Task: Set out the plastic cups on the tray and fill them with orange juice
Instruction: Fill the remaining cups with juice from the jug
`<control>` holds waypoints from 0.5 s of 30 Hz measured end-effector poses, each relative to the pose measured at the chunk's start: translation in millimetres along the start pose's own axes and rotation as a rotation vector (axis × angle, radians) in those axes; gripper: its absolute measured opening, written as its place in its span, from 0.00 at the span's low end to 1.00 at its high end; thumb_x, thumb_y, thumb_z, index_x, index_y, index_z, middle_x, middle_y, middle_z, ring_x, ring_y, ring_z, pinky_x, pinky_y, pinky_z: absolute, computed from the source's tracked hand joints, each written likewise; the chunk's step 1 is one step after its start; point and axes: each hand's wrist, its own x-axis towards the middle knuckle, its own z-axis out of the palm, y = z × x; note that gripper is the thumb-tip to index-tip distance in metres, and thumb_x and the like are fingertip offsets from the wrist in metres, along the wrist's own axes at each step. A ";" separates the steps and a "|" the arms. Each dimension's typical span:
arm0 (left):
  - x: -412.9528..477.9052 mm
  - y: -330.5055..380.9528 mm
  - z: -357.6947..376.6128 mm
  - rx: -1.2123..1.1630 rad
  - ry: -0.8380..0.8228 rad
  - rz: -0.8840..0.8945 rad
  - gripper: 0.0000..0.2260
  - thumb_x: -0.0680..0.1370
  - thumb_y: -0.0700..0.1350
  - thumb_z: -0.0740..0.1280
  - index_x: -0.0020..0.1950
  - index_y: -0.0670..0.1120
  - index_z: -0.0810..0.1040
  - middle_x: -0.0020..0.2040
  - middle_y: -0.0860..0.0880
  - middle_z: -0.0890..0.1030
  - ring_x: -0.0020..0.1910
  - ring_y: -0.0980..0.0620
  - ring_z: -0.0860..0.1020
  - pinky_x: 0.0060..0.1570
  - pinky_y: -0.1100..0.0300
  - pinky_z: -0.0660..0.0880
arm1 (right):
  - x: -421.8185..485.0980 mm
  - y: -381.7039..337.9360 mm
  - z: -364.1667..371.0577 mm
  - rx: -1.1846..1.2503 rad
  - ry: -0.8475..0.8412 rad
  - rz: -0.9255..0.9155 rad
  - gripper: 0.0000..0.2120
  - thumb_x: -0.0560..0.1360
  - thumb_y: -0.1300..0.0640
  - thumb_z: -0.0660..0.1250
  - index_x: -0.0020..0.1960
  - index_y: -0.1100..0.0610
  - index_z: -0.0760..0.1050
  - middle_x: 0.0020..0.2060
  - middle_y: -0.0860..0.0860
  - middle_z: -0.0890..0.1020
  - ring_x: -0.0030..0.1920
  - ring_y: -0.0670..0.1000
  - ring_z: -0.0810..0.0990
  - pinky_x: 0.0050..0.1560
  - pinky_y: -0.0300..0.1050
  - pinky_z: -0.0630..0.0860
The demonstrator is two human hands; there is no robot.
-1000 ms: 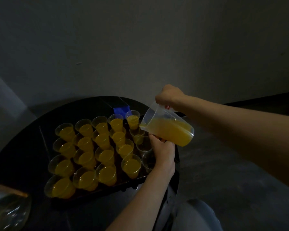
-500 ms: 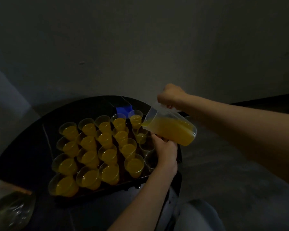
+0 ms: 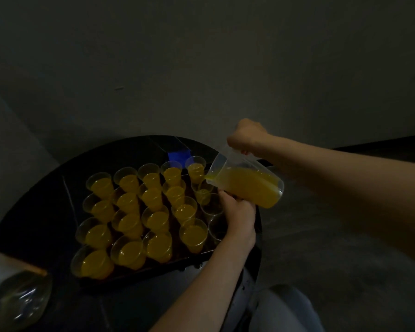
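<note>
Plastic throughout: clear, thin-walled, tapered cups (image 3: 151, 212) packed rim to rim in rows on a dark rectangular tray (image 3: 139, 275), most filled near the brim with opaque orange juice (image 3: 127, 202). Tray on a round, glossy black table (image 3: 41, 195), backed by a dull grey wall (image 3: 201, 68).

Over the right-hand column, a clear straight-sided jug (image 3: 247, 185), tipped spout-down, juice inside slanted toward the lip, spout just above a partly filled cup (image 3: 202, 191). Right hand (image 3: 247, 137) clenched over the jug's handle, knuckles up, handle itself hidden under the fist. Left hand (image 3: 238, 210) low at the tray's right edge, beneath the jug, fingers curled; impossible to tell whether gripping a cup, the tray rim or nothing, fingertips lost in shadow.

Just nearer than the cup under the spout, two cups (image 3: 212, 204) looking empty, the nearer one half covered by the left wrist. Blue patch (image 3: 179, 155) behind the far row, outline cut off by cups. At lower left, a blurred, shiny clear bottle (image 3: 17, 300), cropped by the frame edge. Pale grey fabric (image 3: 285, 310) at the bottom edge. Stream between spout and cup too dim to make out.
</note>
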 end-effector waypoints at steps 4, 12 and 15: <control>4.1 -0.2 0.6 -0.016 -0.009 -0.009 0.39 0.78 0.33 0.63 0.75 0.73 0.57 0.76 0.42 0.68 0.77 0.33 0.63 0.73 0.31 0.60 | -0.6 -2.5 -0.7 -0.030 0.025 0.004 0.08 0.80 0.57 0.64 0.44 0.59 0.74 0.42 0.55 0.79 0.39 0.50 0.78 0.33 0.40 0.73; 1.6 3.6 2.4 -0.018 -0.050 0.001 0.44 0.74 0.31 0.62 0.76 0.72 0.55 0.75 0.50 0.68 0.75 0.46 0.68 0.74 0.37 0.65 | -5.5 -1.4 -7.9 -0.080 0.025 0.012 0.07 0.79 0.59 0.63 0.45 0.61 0.76 0.37 0.55 0.79 0.34 0.50 0.78 0.28 0.40 0.69; 2.5 4.5 3.7 -0.020 -0.051 0.008 0.44 0.72 0.31 0.63 0.76 0.72 0.56 0.74 0.50 0.69 0.74 0.46 0.69 0.74 0.37 0.65 | -4.4 -1.3 -8.3 -0.072 0.025 0.011 0.07 0.79 0.58 0.63 0.47 0.61 0.77 0.38 0.55 0.79 0.35 0.51 0.79 0.29 0.40 0.70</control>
